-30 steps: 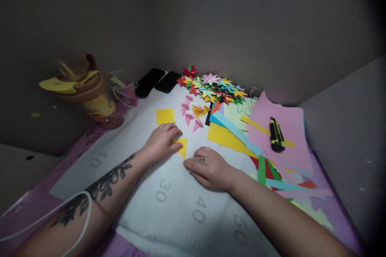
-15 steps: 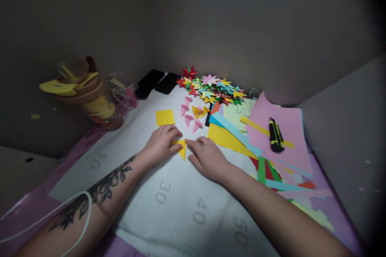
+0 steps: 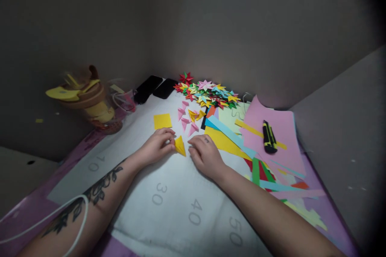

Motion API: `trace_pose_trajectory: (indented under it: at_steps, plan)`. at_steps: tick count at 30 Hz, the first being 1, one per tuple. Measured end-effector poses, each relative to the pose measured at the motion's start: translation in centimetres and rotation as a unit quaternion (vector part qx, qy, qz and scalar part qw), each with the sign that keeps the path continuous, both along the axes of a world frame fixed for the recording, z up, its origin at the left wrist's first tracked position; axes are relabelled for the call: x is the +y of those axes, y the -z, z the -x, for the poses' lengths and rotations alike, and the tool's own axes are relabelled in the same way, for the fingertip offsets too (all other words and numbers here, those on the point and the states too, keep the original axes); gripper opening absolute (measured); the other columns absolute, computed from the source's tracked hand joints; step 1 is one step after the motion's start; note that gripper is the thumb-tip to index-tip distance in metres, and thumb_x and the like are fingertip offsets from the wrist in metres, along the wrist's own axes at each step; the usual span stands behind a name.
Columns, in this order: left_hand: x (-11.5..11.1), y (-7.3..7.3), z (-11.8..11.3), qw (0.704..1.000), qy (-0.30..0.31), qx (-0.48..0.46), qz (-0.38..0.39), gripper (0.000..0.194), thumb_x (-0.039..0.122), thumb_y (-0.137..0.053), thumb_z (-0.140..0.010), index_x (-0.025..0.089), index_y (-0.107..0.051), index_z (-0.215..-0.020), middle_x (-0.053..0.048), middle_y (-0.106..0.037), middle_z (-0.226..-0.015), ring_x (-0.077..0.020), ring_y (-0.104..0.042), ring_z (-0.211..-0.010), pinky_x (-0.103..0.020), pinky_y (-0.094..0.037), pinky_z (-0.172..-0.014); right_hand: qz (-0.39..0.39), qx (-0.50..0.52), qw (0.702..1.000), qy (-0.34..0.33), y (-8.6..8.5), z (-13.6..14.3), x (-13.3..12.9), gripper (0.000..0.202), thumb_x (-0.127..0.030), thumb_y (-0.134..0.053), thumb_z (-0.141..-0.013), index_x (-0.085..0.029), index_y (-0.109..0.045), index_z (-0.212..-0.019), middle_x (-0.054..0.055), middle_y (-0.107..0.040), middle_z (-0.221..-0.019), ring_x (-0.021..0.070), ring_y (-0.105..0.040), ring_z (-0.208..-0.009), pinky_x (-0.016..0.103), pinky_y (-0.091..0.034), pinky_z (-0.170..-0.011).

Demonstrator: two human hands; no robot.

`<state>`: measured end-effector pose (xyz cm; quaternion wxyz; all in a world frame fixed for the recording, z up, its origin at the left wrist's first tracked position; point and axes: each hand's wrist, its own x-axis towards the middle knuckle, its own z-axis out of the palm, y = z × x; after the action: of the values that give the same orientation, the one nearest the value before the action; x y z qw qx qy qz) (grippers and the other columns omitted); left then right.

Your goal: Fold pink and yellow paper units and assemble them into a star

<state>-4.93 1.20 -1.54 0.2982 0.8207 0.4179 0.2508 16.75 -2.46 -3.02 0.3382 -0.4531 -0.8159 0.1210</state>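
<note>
A folded yellow paper triangle [image 3: 180, 146] is pinched at its left edge between the thumb and fingers of my left hand [image 3: 157, 144]. Just to the right of it, my right hand [image 3: 206, 153] holds nothing, its bent fingers and thumb slightly apart and a small gap between them and the paper. A flat yellow paper square [image 3: 162, 121] lies behind my left hand. Beyond both hands are several small folded pink pieces [image 3: 193, 129] and some folded yellow pieces [image 3: 193, 115].
Behind sits a heap of colourful paper stars [image 3: 211, 93]. On the right are paper strips [image 3: 232, 134], pink sheets [image 3: 280, 128] and a black-and-yellow utility knife [image 3: 269, 137]. Two dark phones [image 3: 149, 89] and a lidded cup [image 3: 99, 108] stand back left. A white cable [image 3: 86, 213] crosses my left forearm.
The yellow triangle has been raised and tilted in my left hand, showing its folds. My right fingertips have drawn slightly away from it. The whole view has shifted a little.
</note>
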Motion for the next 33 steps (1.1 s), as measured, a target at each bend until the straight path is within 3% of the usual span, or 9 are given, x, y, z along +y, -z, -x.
trace_pose_trajectory:
  at_steps: [4, 7, 10, 14, 18, 23, 27, 30, 33]
  plan:
    - [-0.6, -0.2, -0.8, 0.997, -0.041, -0.044, 0.043, 0.010, 0.025, -0.052, -0.082, 0.018, -0.056, -0.076, 0.001, -0.057, -0.073, -0.0131, -0.051, -0.070, -0.025, -0.041, -0.065, 0.052, 0.055, 0.997, 0.005, -0.2, 0.7, -0.1, 0.006, -0.023, -0.058, -0.082, -0.019, -0.060, -0.085, 0.006, -0.061, -0.083, 0.0212, -0.053, -0.083, 0.034, -0.043, -0.074]
    - [-1.0, -0.2, -1.4, 0.994, -0.056, -0.056, 0.072, 0.009, 0.025, -0.053, -0.081, 0.017, -0.055, -0.076, 0.004, -0.054, -0.067, -0.0100, -0.046, -0.060, -0.021, -0.037, -0.057, 0.108, 0.097, 0.989, 0.025, -0.3, 1.2, 0.0, 0.010, -0.021, -0.059, -0.080, -0.019, -0.056, -0.070, 0.002, -0.056, -0.071, 0.0174, -0.052, -0.073, 0.029, -0.041, -0.066]
    - [-1.3, -0.1, -1.9, 0.991, -0.073, -0.080, 0.072, 0.008, 0.023, -0.058, -0.077, 0.018, -0.053, -0.081, 0.004, -0.054, -0.072, -0.0089, -0.045, -0.060, -0.021, -0.036, -0.056, 0.139, 0.130, 0.981, 0.043, -0.2, 1.6, 0.0, 0.020, -0.017, -0.058, -0.078, -0.019, -0.050, -0.060, -0.001, -0.052, -0.063, 0.0147, -0.049, -0.065, 0.027, -0.038, -0.061]
    - [-1.6, 0.0, -2.4, 0.986, -0.068, -0.125, 0.085, 0.024, 0.020, -0.061, -0.074, 0.019, -0.050, -0.095, 0.003, -0.054, -0.078, -0.0096, -0.047, -0.066, -0.021, -0.038, -0.059, 0.150, 0.139, 0.978, 0.033, 0.0, 1.8, 0.1, 0.020, -0.015, -0.057, -0.077, -0.019, -0.049, -0.059, -0.001, -0.051, -0.063, 0.0143, -0.048, -0.065, 0.026, -0.037, -0.062]
    - [-1.5, 0.1, -2.5, 0.975, -0.080, -0.169, 0.120, 0.021, 0.020, -0.061, -0.073, 0.018, -0.049, -0.091, 0.005, -0.048, -0.071, -0.0086, -0.045, -0.062, -0.020, -0.036, -0.057, 0.146, 0.142, 0.979, 0.030, 0.0, 1.8, 0.1, 0.017, -0.014, -0.056, -0.075, -0.019, -0.050, -0.060, -0.001, -0.051, -0.063, 0.0144, -0.049, -0.065, 0.026, -0.038, -0.062]
    - [-1.1, 0.3, -2.3, 0.960, -0.096, -0.203, 0.168, 0.026, 0.023, -0.062, -0.073, 0.017, -0.050, -0.095, 0.004, -0.052, -0.072, -0.0091, -0.048, -0.061, -0.021, -0.038, -0.055, 0.143, 0.155, 0.976, 0.045, -0.3, 1.6, 0.2, 0.015, -0.011, -0.054, -0.075, -0.019, -0.052, -0.062, 0.000, -0.053, -0.065, 0.0149, -0.050, -0.066, 0.027, -0.039, -0.061]
    - [-1.2, 0.2, -2.1, 0.982, -0.083, -0.130, 0.107, 0.008, 0.024, -0.058, -0.077, 0.016, -0.056, -0.076, 0.002, -0.055, -0.068, -0.0102, -0.049, -0.060, -0.022, -0.038, -0.054, 0.108, 0.154, 0.981, 0.041, -0.4, 1.4, 0.0, 0.013, -0.015, -0.055, -0.079, -0.019, -0.056, -0.066, 0.001, -0.056, -0.069, 0.0163, -0.052, -0.071, 0.028, -0.041, -0.065]
    - [-1.4, 0.1, -1.8, 0.991, -0.069, -0.110, -0.017, 0.005, 0.016, -0.054, -0.078, 0.017, -0.059, -0.077, -0.001, -0.061, -0.073, -0.0126, -0.054, -0.066, -0.024, -0.042, -0.061, 0.079, 0.171, 0.982, 0.028, -0.4, 1.2, -0.1, 0.009, -0.017, -0.054, -0.082, -0.020, -0.061, -0.078, 0.004, -0.060, -0.079, 0.0178, -0.055, -0.079, 0.031, -0.043, -0.070]
    - [-1.4, 0.0, -1.3, 0.980, -0.017, -0.123, -0.153, 0.013, 0.008, -0.053, -0.078, 0.018, -0.061, -0.080, -0.004, -0.065, -0.080, -0.0153, -0.058, -0.078, -0.028, -0.045, -0.072, 0.060, 0.195, 0.979, 0.010, -0.2, 1.0, -0.1, 0.012, -0.018, -0.052, -0.084, -0.021, -0.063, -0.089, 0.006, -0.060, -0.089, 0.0185, -0.056, -0.087, 0.033, -0.045, -0.077]
